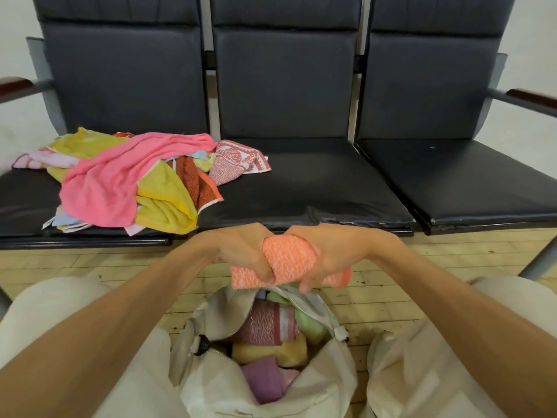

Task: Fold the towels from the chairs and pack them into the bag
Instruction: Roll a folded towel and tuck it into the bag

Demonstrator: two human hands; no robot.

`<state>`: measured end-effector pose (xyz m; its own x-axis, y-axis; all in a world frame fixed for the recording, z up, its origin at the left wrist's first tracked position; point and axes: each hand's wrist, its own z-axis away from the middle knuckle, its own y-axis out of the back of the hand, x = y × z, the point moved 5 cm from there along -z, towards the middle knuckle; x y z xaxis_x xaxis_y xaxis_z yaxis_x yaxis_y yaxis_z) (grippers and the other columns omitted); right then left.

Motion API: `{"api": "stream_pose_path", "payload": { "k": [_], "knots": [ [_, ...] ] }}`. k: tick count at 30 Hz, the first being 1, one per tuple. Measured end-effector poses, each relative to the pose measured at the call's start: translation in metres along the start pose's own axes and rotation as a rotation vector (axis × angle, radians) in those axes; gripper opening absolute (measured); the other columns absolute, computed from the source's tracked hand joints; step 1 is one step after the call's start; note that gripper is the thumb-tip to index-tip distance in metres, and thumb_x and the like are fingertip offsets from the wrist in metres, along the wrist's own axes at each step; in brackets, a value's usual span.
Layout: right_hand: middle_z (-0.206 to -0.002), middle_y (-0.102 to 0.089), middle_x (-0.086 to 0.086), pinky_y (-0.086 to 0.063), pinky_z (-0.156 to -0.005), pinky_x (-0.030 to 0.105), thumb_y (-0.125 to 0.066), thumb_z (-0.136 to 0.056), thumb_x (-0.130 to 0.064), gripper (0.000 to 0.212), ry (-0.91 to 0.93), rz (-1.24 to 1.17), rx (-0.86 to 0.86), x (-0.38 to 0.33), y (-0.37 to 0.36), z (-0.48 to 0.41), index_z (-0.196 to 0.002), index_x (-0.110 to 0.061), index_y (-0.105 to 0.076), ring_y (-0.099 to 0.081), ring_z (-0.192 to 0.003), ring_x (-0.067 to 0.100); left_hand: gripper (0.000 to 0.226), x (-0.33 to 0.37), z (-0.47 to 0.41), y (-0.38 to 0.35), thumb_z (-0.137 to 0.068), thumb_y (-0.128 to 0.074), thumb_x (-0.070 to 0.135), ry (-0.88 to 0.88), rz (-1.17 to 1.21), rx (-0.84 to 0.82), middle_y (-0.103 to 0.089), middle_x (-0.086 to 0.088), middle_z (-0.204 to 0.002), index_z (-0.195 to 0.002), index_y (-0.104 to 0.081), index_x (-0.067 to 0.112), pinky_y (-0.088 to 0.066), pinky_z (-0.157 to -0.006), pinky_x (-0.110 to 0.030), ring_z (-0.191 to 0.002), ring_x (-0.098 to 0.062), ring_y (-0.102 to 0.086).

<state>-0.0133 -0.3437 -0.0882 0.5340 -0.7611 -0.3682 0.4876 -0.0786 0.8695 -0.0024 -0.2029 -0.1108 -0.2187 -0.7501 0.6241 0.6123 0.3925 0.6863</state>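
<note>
Pale walls and a row of three dark padded chairs [301, 188] face us across a worn wooden floor [376, 309]. A loose pile of towels [120, 182] covers the left seat and spills onto the middle one. We hold a folded orange towel [286, 260] in both hands just above the open bag [325, 384] standing between our knees.

Our left hand [241, 251] grips the towel's left side, fingers curled under it and thumb pressed on top. Our right hand [328, 254] wraps over its right side, fingers bent round the fold, one fingertip reaching down almost to the bag's rim. Neither hand is free.

Inside the bag lie towels already packed: a pink striped one [268, 324], a yellow one [268, 352] and a purple one [262, 384], with a pale green one [307, 324] tucked at the right.

The step in hand, as we judge it, is setting this towel into the bag. To do it well we should pinch the fold shut on both sides until it is below the zip line, since soft terry is likely to spring open if let go early. The far end of the opening, above the pink striped towel, looks the likeliest gap. Lowering the bundle flat there, then pressing it down with open palms, should leave the stack level. The slack bag wall may sag inward, so one hand could hold the rim apart. Much of the pile awaits folding.
</note>
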Motion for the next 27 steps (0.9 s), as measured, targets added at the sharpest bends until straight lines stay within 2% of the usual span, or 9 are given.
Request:
{"api": "stream_pose_path", "payload": {
  "k": [3, 5, 8, 12, 16, 20, 23, 25, 27],
  "knots": [
    [-0.116, -0.057, -0.007, -0.051, -0.087, 0.031, -0.087, -0.065, -0.033, 0.068, -0.028, -0.086, 0.003, 0.014, -0.010, 0.000, -0.122, -0.023, -0.051, -0.055, -0.104, 0.011, 0.047, -0.003, 0.000, -0.007, -0.064, -0.085, 0.018, -0.036, -0.075, -0.008, -0.063, 0.007, -0.102, -0.103, -0.061, 0.026, -0.050, -0.082, -0.031, -0.096, -0.013, -0.061],
    [-0.109, -0.061, -0.002, -0.053, -0.084, 0.036, -0.084, -0.063, -0.031, 0.058, -0.039, -0.071, 0.038, 0.022, -0.021, -0.004, -0.113, -0.021, -0.055, -0.059, -0.100, 0.017, 0.044, -0.011, -0.002, -0.014, -0.061, -0.086, 0.022, -0.028, -0.108, 0.000, -0.062, 0.012, -0.095, -0.095, -0.059, 0.033, -0.048, -0.075, -0.026, -0.089, -0.009, -0.060],
    [-0.098, -0.063, -0.002, -0.049, -0.072, 0.029, -0.085, -0.068, -0.025, 0.043, -0.061, -0.084, 0.041, 0.039, -0.038, -0.011, -0.101, -0.019, -0.059, -0.060, -0.089, 0.017, 0.040, -0.027, -0.014, -0.026, -0.058, -0.087, 0.031, 0.011, -0.155, 0.026, -0.059, 0.013, -0.088, -0.082, -0.055, 0.034, -0.043, -0.067, -0.023, -0.084, -0.010, -0.059],
    [-0.095, -0.063, -0.004, -0.049, -0.069, 0.026, -0.087, -0.068, -0.029, 0.046, -0.168, -0.258, 0.059, 0.077, -0.072, -0.017, -0.106, -0.018, -0.063, -0.061, -0.087, 0.016, 0.051, -0.042, -0.046, -0.052, -0.060, -0.086, 0.030, 0.002, -0.227, 0.064, -0.055, 0.012, -0.094, -0.104, -0.060, 0.027, -0.041, -0.066, -0.021, -0.088, -0.011, -0.054],
    [-0.112, -0.064, 0.002, -0.056, -0.081, 0.032, -0.076, -0.078, -0.015, 0.051, -0.354, -0.621, -0.021, 0.117, -0.139, -0.015, -0.125, -0.019, -0.057, -0.065, -0.104, 0.023, 0.061, -0.078, -0.078, -0.090, -0.059, -0.088, 0.031, 0.050, -0.201, -0.043, -0.060, 0.009, -0.101, -0.112, -0.059, 0.025, -0.048, -0.075, -0.025, -0.093, -0.013, -0.058],
    [-0.110, -0.069, 0.009, -0.059, -0.079, 0.035, -0.077, -0.075, -0.013, 0.051, -0.471, -0.881, -0.020, 0.140, -0.193, -0.020, -0.122, -0.016, -0.061, -0.070, -0.097, 0.023, 0.074, -0.104, -0.106, -0.121, -0.056, -0.087, 0.044, 0.043, -0.300, -0.221, -0.056, 0.008, -0.120, -0.121, -0.054, 0.031, -0.047, -0.095, -0.032, -0.110, -0.014, -0.053],
    [-0.108, -0.070, 0.014, -0.059, -0.081, 0.040, -0.081, -0.068, -0.017, 0.053, -0.546, -1.134, 0.024, 0.150, -0.231, -0.020, -0.118, -0.013, -0.063, -0.070, -0.093, 0.025, 0.073, -0.108, -0.128, -0.124, -0.066, -0.084, 0.029, -0.020, -0.289, -0.271, -0.047, 0.005, -0.133, -0.131, -0.051, 0.028, -0.040, -0.104, -0.034, -0.123, -0.015, -0.044],
    [-0.114, -0.067, 0.015, -0.057, -0.089, 0.046, -0.082, -0.066, -0.015, 0.059, -0.576, -1.269, 0.024, 0.152, -0.257, -0.020, -0.121, -0.013, -0.062, -0.069, -0.101, 0.029, 0.058, -0.103, -0.142, -0.120, -0.077, -0.077, 0.019, -0.089, -0.222, -0.174, -0.044, 0.001, -0.131, -0.129, -0.054, 0.027, -0.034, -0.106, -0.036, -0.122, -0.017, -0.039],
    [-0.120, -0.063, 0.013, -0.054, -0.093, 0.047, -0.080, -0.069, -0.007, 0.061, -0.595, -1.393, 0.004, 0.148, -0.276, -0.023, -0.125, -0.014, -0.059, -0.065, -0.108, 0.029, 0.049, -0.098, -0.151, -0.116, -0.083, -0.070, 0.018, -0.182, -0.322, 0.056, -0.042, 0.006, -0.121, -0.128, -0.055, 0.032, -0.031, -0.101, -0.039, -0.112, -0.015, -0.033]
  ]
}}
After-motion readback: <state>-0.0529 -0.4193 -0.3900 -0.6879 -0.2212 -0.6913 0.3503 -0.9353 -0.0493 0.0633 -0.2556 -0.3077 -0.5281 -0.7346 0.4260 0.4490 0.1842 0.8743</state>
